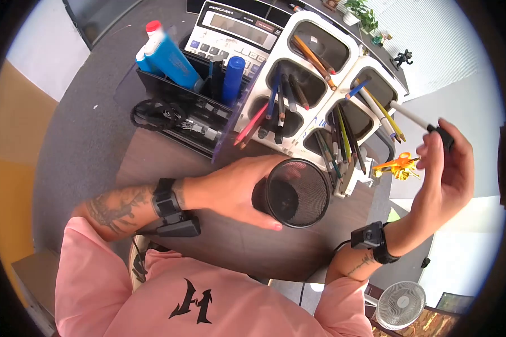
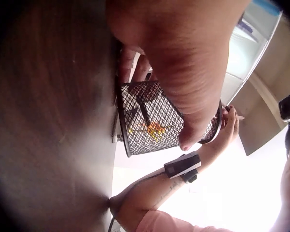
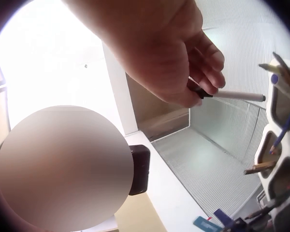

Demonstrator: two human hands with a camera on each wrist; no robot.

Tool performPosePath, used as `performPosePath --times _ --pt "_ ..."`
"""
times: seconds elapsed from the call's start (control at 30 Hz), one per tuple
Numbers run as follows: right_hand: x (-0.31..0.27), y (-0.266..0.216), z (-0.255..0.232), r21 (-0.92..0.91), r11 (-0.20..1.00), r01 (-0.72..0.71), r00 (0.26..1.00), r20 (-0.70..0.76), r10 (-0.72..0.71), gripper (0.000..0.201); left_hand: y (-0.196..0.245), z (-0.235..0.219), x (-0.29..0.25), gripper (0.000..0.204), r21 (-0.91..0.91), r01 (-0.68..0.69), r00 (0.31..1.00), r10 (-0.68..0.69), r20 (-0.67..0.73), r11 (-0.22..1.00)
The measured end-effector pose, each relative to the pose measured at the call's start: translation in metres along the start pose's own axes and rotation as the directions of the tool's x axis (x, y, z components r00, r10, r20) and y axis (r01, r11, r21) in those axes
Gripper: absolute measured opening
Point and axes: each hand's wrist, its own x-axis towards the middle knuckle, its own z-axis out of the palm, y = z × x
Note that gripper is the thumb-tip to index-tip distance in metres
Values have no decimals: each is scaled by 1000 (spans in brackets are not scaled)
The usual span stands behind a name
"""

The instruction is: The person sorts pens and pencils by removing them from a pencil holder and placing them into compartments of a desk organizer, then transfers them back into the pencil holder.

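My left hand [image 1: 230, 188] grips a black mesh pen cup [image 1: 309, 194] around its side, thumb along the near side and fingers behind. The cup's open mouth faces up toward the head camera; in the left wrist view the mesh wall [image 2: 157, 128] is close beside the wooden tabletop. Up at the right, my right hand [image 1: 447, 174] pinches a marker [image 1: 413, 115] with a white barrel by its black end. The barrel points left, toward a white organizer [image 1: 315, 109] with dark compartments. In the right wrist view the marker [image 3: 237, 95] extends out past my fingertips.
Colored pencils [image 1: 315, 59] and pens stand in the organizer's compartments. To its left are a calculator [image 1: 236, 28] and a dark desk caddy [image 1: 174, 121] with blue bottles [image 1: 171, 59] and a blue marker [image 1: 234, 78]. A yellow flower ornament [image 1: 402, 167] lies between organizer and right hand.
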Motion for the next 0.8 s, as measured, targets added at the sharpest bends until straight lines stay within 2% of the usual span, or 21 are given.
performPosePath --times 0.1,0.23,0.47,0.57,0.63,0.8 --pt "10 17 12 -116 989 -90 993 63 98 23 1 -1 1 95 -9 25 1000 -25 8 1000" --pt "13 24 18 -127 987 -95 988 108 109 23 1 -2 1 95 32 25 1000 -25 6 999" --pt "6 12 8 -61 997 -46 997 58 50 20 2 -2 1 88 34 -7 1000 8 -10 999" --pt "1 1 4 -43 999 -27 998 54 30 18 2 -1 0 94 30 18 999 -19 32 999" --pt "-1 -3 3 0 1000 -5 1000 22 5 18 -1 1 -2 95 1 116 989 -115 93 993" --pt "-6 -12 0 15 999 32 999 17 -32 18 -1 -1 1 98 20 39 986 -42 162 999"
